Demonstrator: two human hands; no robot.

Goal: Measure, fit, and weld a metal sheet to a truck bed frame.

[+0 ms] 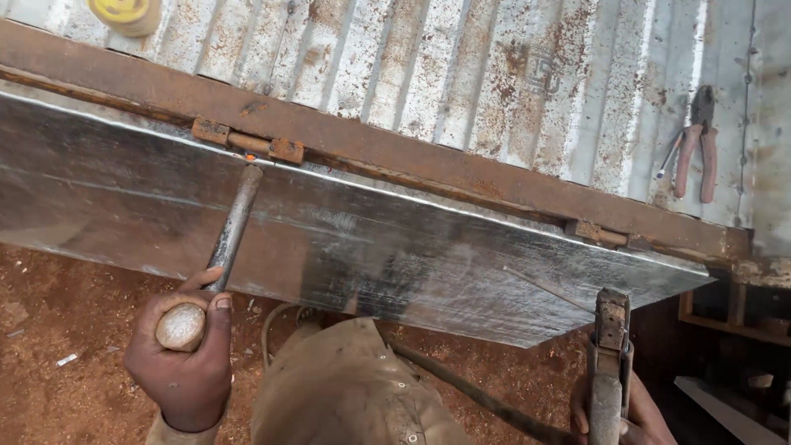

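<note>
Left hand (pixel 183 363) has its fingers wrapped tight around a hammer (pixel 221 265), worn round butt poking out of the fist, the slim grey shaft running up so its head meets a rusty hinge (pixel 249 142) near the top edge of the metal sheet (pixel 395 255). That sheet is dull silver, scuffed, lying under a rusted steel bar (pixel 428 161). Right hand (pixel 634 416) is cut off at the bottom edge; its fingers curl around a rusty electrode holder (pixel 610 363), the grip mostly hidden. A second hinge (pixel 600 234) sits farther right. Red-handled pliers (pixel 697 144) rest on the corrugated sheet (pixel 494 74) beyond. A yellow roll (pixel 125 15) is cropped at the top.
</note>
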